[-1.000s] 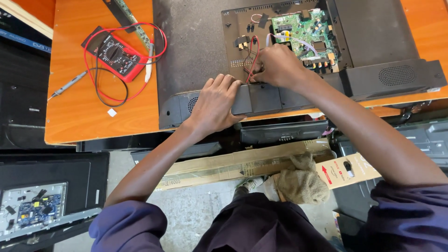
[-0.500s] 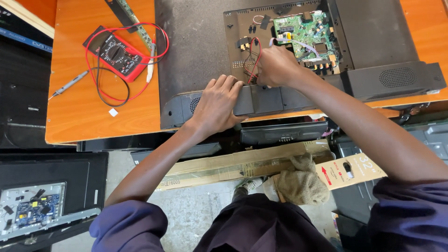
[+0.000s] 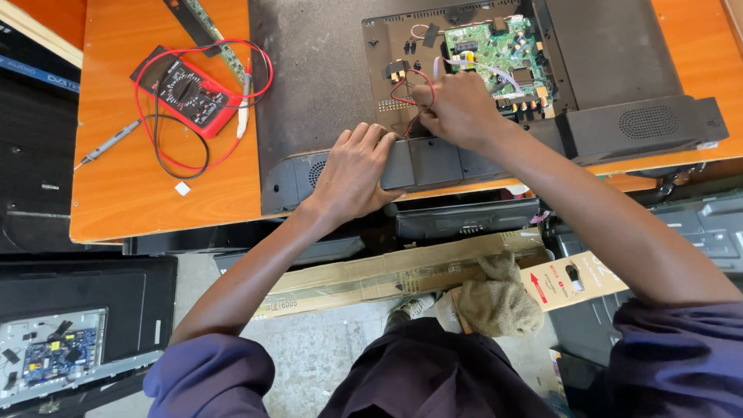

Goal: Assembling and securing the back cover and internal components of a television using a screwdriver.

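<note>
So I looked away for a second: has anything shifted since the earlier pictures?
Hardly anything. The right hand stays at the red wires beside the green circuit board; the left hand stays flat on the television's lower edge. The red multimeter lies where it was.

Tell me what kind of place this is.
Most likely an electronics repair workshop: an opened flat-screen television with its green circuit board bared lies on an orange table, a red multimeter beside it, more dismantled sets below.
</note>
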